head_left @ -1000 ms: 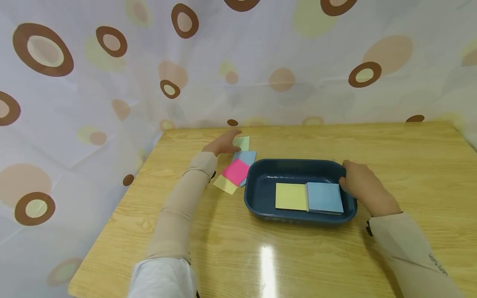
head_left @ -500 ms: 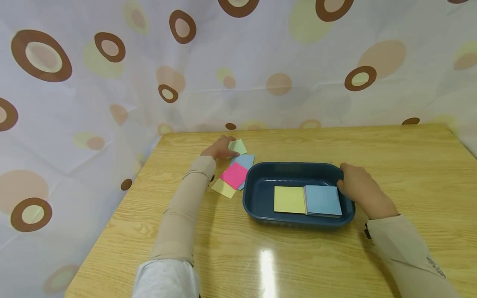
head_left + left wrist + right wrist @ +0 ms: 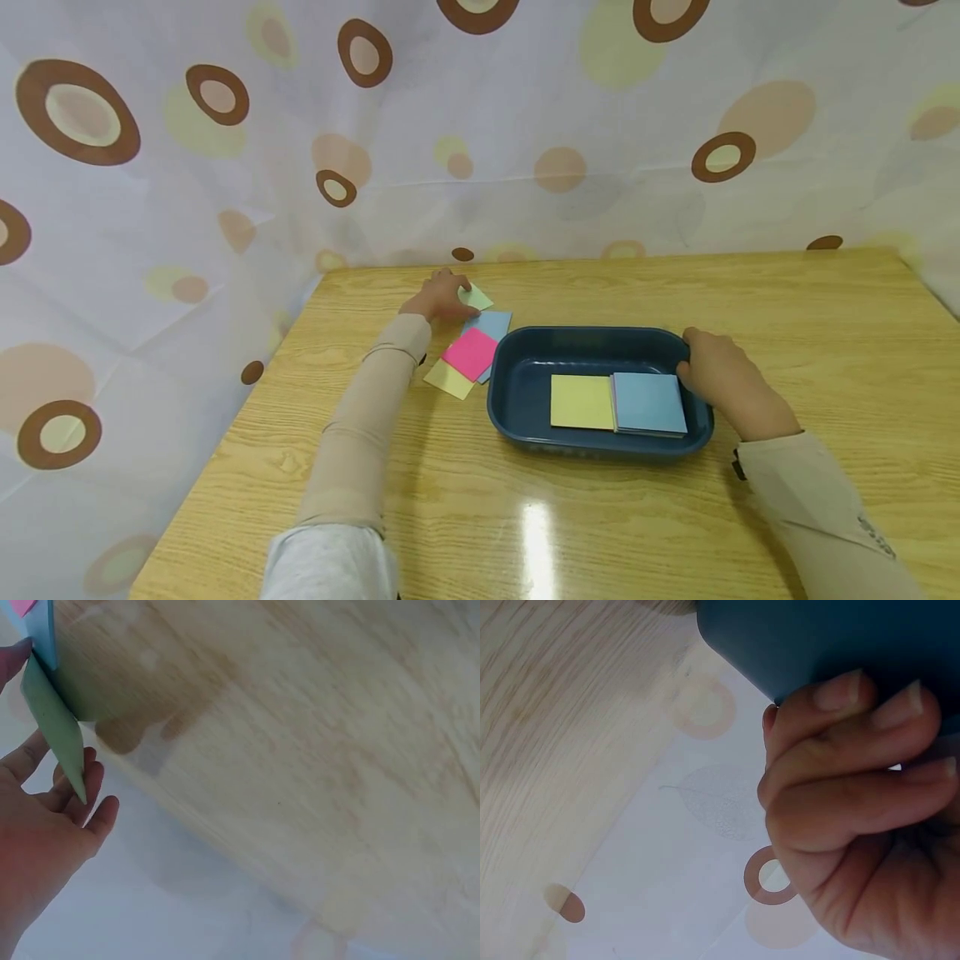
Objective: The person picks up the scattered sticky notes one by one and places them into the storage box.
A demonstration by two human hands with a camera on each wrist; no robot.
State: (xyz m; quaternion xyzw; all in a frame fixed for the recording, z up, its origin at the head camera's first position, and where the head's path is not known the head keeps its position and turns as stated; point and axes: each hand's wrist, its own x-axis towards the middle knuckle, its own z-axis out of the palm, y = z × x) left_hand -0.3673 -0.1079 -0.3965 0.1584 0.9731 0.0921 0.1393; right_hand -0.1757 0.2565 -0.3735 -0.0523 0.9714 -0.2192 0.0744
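Observation:
My left hand (image 3: pixel 442 298) is at the far left of the table, pinching a pale green sticky note (image 3: pixel 476 297) between thumb and fingers. In the left wrist view the green sticky note (image 3: pixel 56 720) stands tilted, one edge up off the table. Just in front of it lie a blue sticky note (image 3: pixel 495 324), a pink one (image 3: pixel 472 354) and a yellow one (image 3: pixel 450 380), overlapping. My right hand (image 3: pixel 735 382) grips the right end of a dark blue plastic basin (image 3: pixel 525 400), its thumb over the rim. Inside sit a yellow sticky-note stack (image 3: pixel 582 402) and a blue stack (image 3: pixel 649 403).
The wooden table (image 3: pixel 465 508) runs back to a white curtain (image 3: pixel 450 100) printed with brown and peach ovals. More curtain hangs along the table's left edge. The basin's left end is right beside the loose notes.
My left hand has closed its fingers on the green sticky note, and the note has turned and shifted slightly left. The right hand and basin hold their place; the head view tilted slightly.

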